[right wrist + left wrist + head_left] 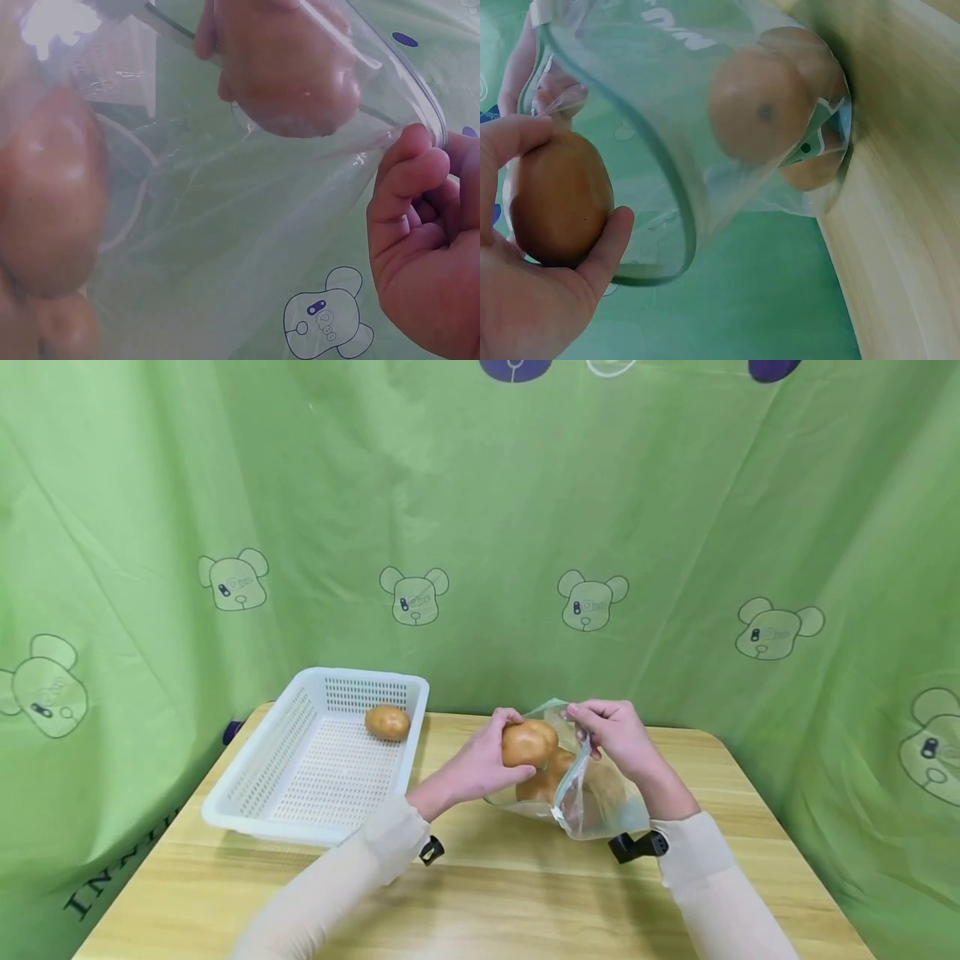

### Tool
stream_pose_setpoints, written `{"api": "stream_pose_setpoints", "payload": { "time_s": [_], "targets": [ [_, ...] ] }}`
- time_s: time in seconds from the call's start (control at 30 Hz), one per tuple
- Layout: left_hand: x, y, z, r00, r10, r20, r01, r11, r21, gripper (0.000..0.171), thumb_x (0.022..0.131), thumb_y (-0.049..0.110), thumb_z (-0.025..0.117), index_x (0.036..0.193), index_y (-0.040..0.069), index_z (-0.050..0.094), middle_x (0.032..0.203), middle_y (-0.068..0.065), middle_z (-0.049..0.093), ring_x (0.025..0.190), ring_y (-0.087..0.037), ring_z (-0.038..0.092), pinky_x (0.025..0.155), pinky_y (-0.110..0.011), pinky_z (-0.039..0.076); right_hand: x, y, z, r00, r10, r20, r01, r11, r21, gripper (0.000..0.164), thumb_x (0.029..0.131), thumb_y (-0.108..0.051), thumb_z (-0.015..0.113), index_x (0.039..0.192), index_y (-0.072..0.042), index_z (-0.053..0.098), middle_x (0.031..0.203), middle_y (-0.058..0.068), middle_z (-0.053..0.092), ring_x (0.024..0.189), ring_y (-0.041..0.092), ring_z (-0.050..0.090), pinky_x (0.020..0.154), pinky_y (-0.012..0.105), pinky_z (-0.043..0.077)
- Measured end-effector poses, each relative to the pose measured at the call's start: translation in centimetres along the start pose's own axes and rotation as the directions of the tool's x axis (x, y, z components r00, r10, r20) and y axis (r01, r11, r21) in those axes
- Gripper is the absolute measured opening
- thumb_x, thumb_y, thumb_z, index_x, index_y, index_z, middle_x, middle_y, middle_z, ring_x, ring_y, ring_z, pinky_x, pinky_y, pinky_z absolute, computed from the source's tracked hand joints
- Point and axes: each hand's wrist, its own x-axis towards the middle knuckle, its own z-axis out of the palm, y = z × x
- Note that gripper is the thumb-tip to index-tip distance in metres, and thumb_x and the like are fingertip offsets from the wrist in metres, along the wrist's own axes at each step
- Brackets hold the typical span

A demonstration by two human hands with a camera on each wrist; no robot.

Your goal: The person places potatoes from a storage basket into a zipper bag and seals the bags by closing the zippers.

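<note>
Hands (482, 766) (619, 737): left around a potato (529, 744), right in a pinch on a clear bag (575, 768).

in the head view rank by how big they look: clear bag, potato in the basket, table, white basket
From largest to smallest:
1. Table, running past the frame's bottom edge
2. White basket
3. Clear bag
4. Potato in the basket

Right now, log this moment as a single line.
left hand: grips potato at mouth of bag | right hand: pinches bag at edge | bag: open, more potatoes inside | basket: one potato inside
</note>
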Motion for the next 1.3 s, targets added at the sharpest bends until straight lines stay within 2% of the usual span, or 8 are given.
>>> {"api": "stream_pose_setpoints", "payload": {
  "time_s": [0.13, 0.37, 0.6, 0.7, 0.87, 1.07, 1.2, 1.3],
  "targets": [
    [0.3, -0.3, 0.8, 1.0, 0.012, -0.009, -0.011, 1.0, 0.024, 0.062, 0.078, 0.024, 0.075, 0.127, 0.014, 0.038, 0.119, -0.008, 0.05, 0.097, -0.016, 0.055, 0.079, -0.027, 0.048, -0.1, -0.2, 0.1, 1.0, -0.006, -0.013, 0.006, 1.0, 0.005, 0.021, 0.096, -0.017, 0.056, 0.091, -0.001, 0.071, 0.058, 0.001, 0.052, 0.044, 0.007, 0.042, 0.036, 0.022, 0.038],
    [0.7, -0.7, 1.7, 0.996, 0.094, 0.012, -0.094, 0.993, 0.077, 0.062, 0.08, 0.023, 0.075, 0.132, 0.012, 0.044, 0.129, -0.007, 0.049, 0.109, -0.018, 0.052, 0.09, -0.03, 0.045, -0.2, -0.4, 0.1, 1.0, -0.01, -0.025, 0.011, 1.0, 0.025, 0.019, 0.096, -0.014, 0.056, 0.088, -0.004, 0.07, 0.058, 0.001, 0.052, 0.044, 0.008, 0.043, 0.036, 0.022, 0.038],
    [0.9, -1.1, 2.1, 0.989, 0.145, -0.032, -0.141, 0.985, 0.101, 0.062, 0.083, 0.025, 0.074, 0.137, 0.013, 0.046, 0.132, -0.006, 0.049, 0.111, -0.018, 0.052, 0.091, -0.029, 0.045, -0.3, -0.5, -0.1, 1.0, -0.012, -0.019, 0.013, 1.0, 0.022, 0.02, 0.096, -0.014, 0.055, 0.089, -0.001, 0.07, 0.058, 0.001, 0.052, 0.044, 0.008, 0.043, 0.037, 0.022, 0.039],
    [1.1, -1.2, 2.5, 0.99, 0.134, -0.049, -0.128, 0.985, 0.113, 0.062, 0.083, 0.027, 0.073, 0.138, 0.013, 0.046, 0.131, -0.006, 0.049, 0.111, -0.018, 0.052, 0.09, -0.029, 0.046, -0.4, -0.4, -0.1, 1.0, -0.006, -0.022, 0.007, 1.0, 0.024, 0.021, 0.096, -0.014, 0.056, 0.09, 0.001, 0.07, 0.059, 0.001, 0.052, 0.044, 0.008, 0.043, 0.037, 0.022, 0.039],
    [1.3, -1.0, 3.1, 0.996, 0.068, -0.059, -0.062, 0.993, 0.097, 0.06, 0.082, 0.024, 0.071, 0.137, 0.014, 0.047, 0.13, -0.007, 0.049, 0.109, -0.019, 0.052, 0.087, -0.029, 0.046, -0.5, -0.3, -0.2, 1.0, 0.005, -0.026, -0.004, 1.0, 0.029, 0.025, 0.096, -0.014, 0.056, 0.095, 0.008, 0.067, 0.059, 0.001, 0.053, 0.044, 0.008, 0.044, 0.037, 0.023, 0.039],
    [1.5, -0.9, 3.6, 0.998, 0.006, -0.058, -0.004, 0.999, 0.039, 0.062, 0.078, 0.012, 0.062, 0.137, 0.014, 0.048, 0.134, -0.006, 0.047, 0.112, -0.02, 0.049, 0.092, -0.032, 0.043, -0.5, -0.5, -0.2, 0.999, 0.001, -0.039, 0.0, 1.0, 0.021, 0.026, 0.096, -0.015, 0.056, 0.095, 0.009, 0.067, 0.059, 0.002, 0.054, 0.044, 0.008, 0.044, 0.037, 0.022, 0.039],
    [1.6, -0.9, 3.7, 0.998, -0.015, -0.059, 0.016, 1.0, 0.023, 0.062, 0.076, 0.009, 0.058, 0.137, 0.014, 0.049, 0.135, -0.006, 0.047, 0.115, -0.02, 0.048, 0.095, -0.033, 0.041, -0.5, -0.4, -0.2, 0.999, -0.003, -0.045, 0.004, 1.0, 0.018, 0.024, 0.096, -0.015, 0.056, 0.093, 0.005, 0.069, 0.059, 0.002, 0.054, 0.044, 0.008, 0.043, 0.037, 0.022, 0.039],
    [1.7, -0.8, 3.7, 0.999, -0.021, -0.05, 0.022, 1.0, 0.015, 0.062, 0.076, 0.009, 0.056, 0.137, 0.014, 0.05, 0.135, -0.006, 0.048, 0.115, -0.021, 0.048, 0.095, -0.034, 0.041, -0.5, -0.4, -0.3, 0.999, -0.001, -0.052, 0.002, 1.0, 0.024, 0.027, 0.096, -0.017, 0.056, 0.095, 0.009, 0.067, 0.059, 0.002, 0.054, 0.044, 0.008, 0.044, 0.036, 0.021, 0.039]
  ]
}}
